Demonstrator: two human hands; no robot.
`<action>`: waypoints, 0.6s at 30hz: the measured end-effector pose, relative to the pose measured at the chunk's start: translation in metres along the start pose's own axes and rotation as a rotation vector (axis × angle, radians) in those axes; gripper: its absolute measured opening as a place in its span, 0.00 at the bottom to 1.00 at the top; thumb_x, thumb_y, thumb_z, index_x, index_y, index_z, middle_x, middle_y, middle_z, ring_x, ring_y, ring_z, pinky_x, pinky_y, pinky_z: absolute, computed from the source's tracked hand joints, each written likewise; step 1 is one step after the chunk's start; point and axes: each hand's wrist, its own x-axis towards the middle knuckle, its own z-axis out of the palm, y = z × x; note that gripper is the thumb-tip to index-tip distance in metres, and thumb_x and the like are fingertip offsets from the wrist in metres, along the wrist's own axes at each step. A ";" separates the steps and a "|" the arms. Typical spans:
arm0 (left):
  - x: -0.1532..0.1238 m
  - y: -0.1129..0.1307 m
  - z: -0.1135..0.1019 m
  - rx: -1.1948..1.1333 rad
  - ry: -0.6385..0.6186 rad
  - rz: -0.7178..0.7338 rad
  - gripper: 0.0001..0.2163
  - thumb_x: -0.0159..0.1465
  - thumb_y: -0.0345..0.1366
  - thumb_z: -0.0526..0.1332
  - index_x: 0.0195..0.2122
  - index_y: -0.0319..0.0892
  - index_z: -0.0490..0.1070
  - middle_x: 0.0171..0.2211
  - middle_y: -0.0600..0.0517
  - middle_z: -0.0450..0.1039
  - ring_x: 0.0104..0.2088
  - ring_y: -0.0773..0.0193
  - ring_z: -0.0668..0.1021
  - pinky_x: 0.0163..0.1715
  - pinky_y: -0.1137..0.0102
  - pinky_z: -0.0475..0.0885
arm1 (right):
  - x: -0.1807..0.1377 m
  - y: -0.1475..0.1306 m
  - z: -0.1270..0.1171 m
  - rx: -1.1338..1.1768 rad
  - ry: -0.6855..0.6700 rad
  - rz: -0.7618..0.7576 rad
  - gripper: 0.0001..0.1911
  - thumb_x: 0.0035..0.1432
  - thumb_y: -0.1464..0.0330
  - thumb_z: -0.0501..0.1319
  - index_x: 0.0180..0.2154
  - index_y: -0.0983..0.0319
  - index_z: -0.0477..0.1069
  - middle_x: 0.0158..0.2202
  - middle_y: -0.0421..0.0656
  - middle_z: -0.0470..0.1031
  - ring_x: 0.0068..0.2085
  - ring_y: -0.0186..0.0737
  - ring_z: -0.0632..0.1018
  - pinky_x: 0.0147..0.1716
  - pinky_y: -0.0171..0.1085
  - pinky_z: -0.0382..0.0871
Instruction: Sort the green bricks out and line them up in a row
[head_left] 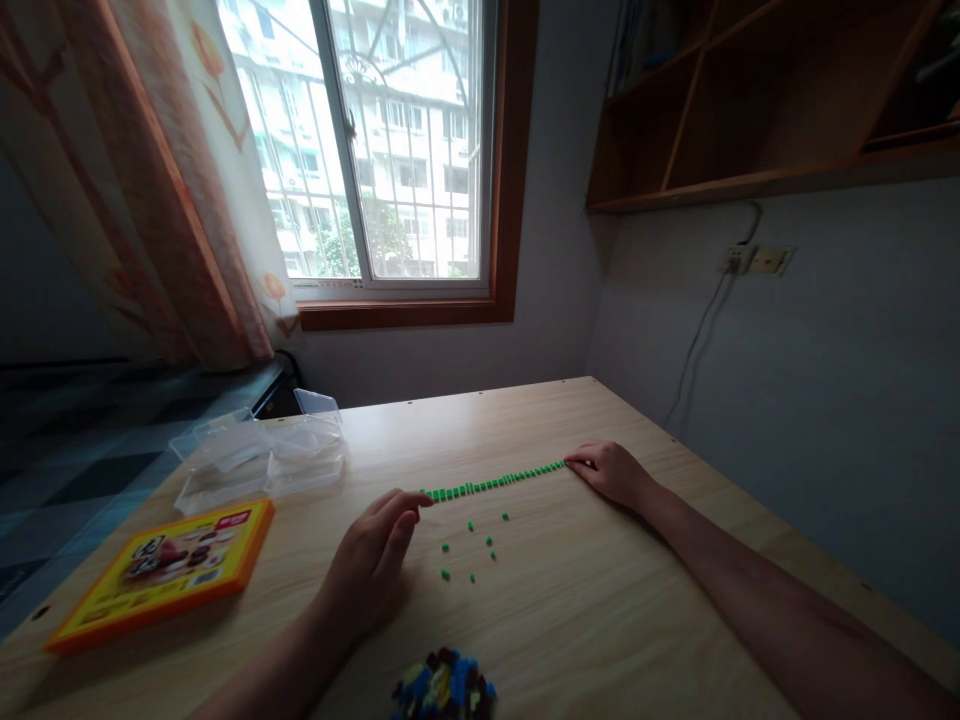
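A long row of small green toy bricks (491, 484) runs slantwise across the wooden table, rising toward the right. My left hand (375, 555) is at its left end, index finger stretched out to the last bricks and thumb apart below, holding nothing. At the right end, my right hand (609, 472) has its fingertips pinched together on the end green brick, which they mostly cover. Several loose green bricks (470, 526) lie scattered in front of the row. Nearer me sits a heap of blue, brown and yellow bricks (444, 688), cut off by the frame's lower edge.
An orange-edged yellow box (161, 575) lies flat at the table's left. Behind it stand clear plastic trays (262, 455). The wooden table (577, 610) ends near the wall, below a window (405, 150). A cord (694, 350) hangs from a socket at right.
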 end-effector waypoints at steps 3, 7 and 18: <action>0.000 0.000 0.000 0.002 -0.002 0.001 0.18 0.71 0.45 0.47 0.43 0.42 0.73 0.36 0.48 0.75 0.37 0.59 0.77 0.37 0.67 0.72 | -0.001 0.001 0.001 -0.003 0.003 0.001 0.13 0.64 0.64 0.57 0.39 0.57 0.81 0.37 0.43 0.81 0.38 0.41 0.79 0.40 0.36 0.70; 0.001 0.002 0.000 0.010 0.010 0.004 0.18 0.71 0.45 0.46 0.42 0.42 0.73 0.35 0.48 0.75 0.36 0.59 0.77 0.37 0.68 0.73 | -0.001 0.001 0.001 -0.003 0.010 -0.021 0.12 0.64 0.65 0.57 0.39 0.57 0.81 0.37 0.43 0.80 0.38 0.40 0.79 0.40 0.36 0.70; 0.001 0.005 -0.001 0.014 -0.003 -0.025 0.19 0.71 0.46 0.47 0.43 0.42 0.74 0.38 0.46 0.77 0.39 0.57 0.78 0.40 0.65 0.74 | -0.012 -0.082 -0.003 0.147 0.000 -0.155 0.11 0.63 0.70 0.58 0.44 0.58 0.78 0.38 0.43 0.77 0.32 0.33 0.75 0.35 0.33 0.68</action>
